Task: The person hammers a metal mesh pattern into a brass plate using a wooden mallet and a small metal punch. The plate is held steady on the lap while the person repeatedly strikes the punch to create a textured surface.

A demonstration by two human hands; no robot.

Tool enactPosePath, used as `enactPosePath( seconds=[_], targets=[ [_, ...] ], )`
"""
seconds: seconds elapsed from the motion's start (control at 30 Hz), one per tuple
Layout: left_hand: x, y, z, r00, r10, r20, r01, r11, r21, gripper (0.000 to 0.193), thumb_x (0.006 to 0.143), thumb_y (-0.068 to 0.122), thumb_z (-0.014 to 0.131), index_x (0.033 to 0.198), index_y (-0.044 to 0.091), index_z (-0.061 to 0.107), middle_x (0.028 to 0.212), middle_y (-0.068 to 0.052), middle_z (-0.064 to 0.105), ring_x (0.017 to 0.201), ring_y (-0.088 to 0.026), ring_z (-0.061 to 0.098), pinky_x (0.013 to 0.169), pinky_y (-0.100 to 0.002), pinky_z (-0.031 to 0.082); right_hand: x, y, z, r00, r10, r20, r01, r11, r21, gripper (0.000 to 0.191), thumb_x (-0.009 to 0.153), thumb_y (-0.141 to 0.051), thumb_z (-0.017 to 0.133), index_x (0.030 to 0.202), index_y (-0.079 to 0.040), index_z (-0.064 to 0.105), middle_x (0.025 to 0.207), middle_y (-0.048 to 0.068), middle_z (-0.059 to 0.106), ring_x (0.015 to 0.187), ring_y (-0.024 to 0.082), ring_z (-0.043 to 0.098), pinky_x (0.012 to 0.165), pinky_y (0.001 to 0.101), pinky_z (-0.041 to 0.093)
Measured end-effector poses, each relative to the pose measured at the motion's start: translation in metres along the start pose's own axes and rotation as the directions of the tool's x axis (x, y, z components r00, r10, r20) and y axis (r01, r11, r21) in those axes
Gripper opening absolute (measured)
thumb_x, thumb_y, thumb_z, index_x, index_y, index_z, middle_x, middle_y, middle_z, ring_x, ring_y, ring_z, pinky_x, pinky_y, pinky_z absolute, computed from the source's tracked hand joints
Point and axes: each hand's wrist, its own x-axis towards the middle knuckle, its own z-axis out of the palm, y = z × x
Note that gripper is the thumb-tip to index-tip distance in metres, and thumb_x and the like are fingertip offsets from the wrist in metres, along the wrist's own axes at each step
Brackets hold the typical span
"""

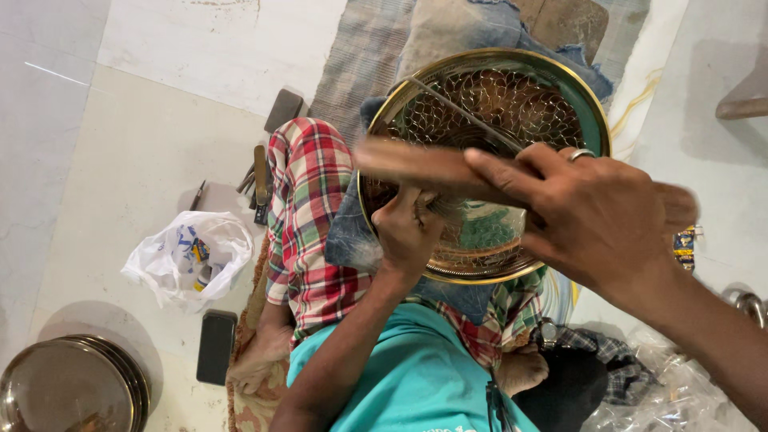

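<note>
A round brass tray (596,120) with an engraved net pattern rests tilted on my lap, over a checked cloth (308,200) and blue denim padding. My left hand (408,232) is closed around a thin metal chisel (456,104) whose tip touches the tray's face. My right hand (596,216), a ring on one finger, grips a wooden mallet (416,164) that is blurred with motion above the left hand.
A white plastic bag (188,256) and a dark phone (216,346) lie on the tiled floor at left. Several small tools (258,184) sit beside my knee. Stacked metal plates (72,388) are at bottom left. Crumpled clear plastic (672,400) lies at bottom right.
</note>
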Motion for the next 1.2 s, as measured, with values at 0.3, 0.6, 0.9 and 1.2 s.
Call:
enactPosePath(
  seconds=[0.3,0.6,0.9,1.2],
  targets=[
    [0.001,0.0,0.001,1.0,0.007,0.013,-0.007,1.0,0.018,0.05,0.082,-0.007,0.055,0.131,-0.002,0.061,0.096,-0.017,0.075,0.085,-0.025,0.08,0.077,-0.034,0.066,-0.005,-0.009,-0.006,0.946,0.023,-0.323,0.068,0.961,0.267,0.076,0.077,-0.018,0.076,0.147,-0.037,0.055,0.097,0.001,0.071,0.057,0.018,0.06,0.052,0.0344,0.054],
    [0.015,0.007,-0.014,1.0,0.007,0.022,0.001,0.939,-0.343,0.042,0.084,-0.009,0.051,0.124,0.0,0.061,0.103,-0.013,0.077,0.096,-0.022,0.078,0.093,-0.032,0.066,-0.041,-0.05,0.058,0.729,0.549,-0.408,0.122,0.482,0.867,0.071,0.081,0.002,0.072,0.149,-0.008,0.057,0.111,0.01,0.071,0.093,0.013,0.068,0.083,0.0269,0.053],
    [0.07,-0.006,-0.017,0.581,0.307,0.754,-0.258,0.948,-0.187,0.056,0.074,-0.011,0.066,0.126,0.008,0.064,0.093,-0.014,0.077,0.078,-0.023,0.078,0.068,-0.036,0.062,-0.12,-0.149,0.162,0.372,0.927,-0.037,0.012,0.035,0.999,0.065,0.085,0.001,0.077,0.144,0.011,0.053,0.107,0.007,0.068,0.095,0.011,0.063,0.088,0.0266,0.053],
    [0.101,-0.009,0.008,0.111,0.373,0.921,-0.51,0.817,-0.269,0.06,0.068,-0.008,0.068,0.124,0.014,0.068,0.082,-0.01,0.075,0.069,-0.026,0.074,0.059,-0.04,0.059,-0.134,-0.186,0.205,0.394,0.918,0.042,0.037,-0.061,0.997,0.069,0.08,0.0,0.074,0.145,0.009,0.056,0.119,0.011,0.071,0.103,0.012,0.065,0.093,0.0267,0.054]
  ],
)
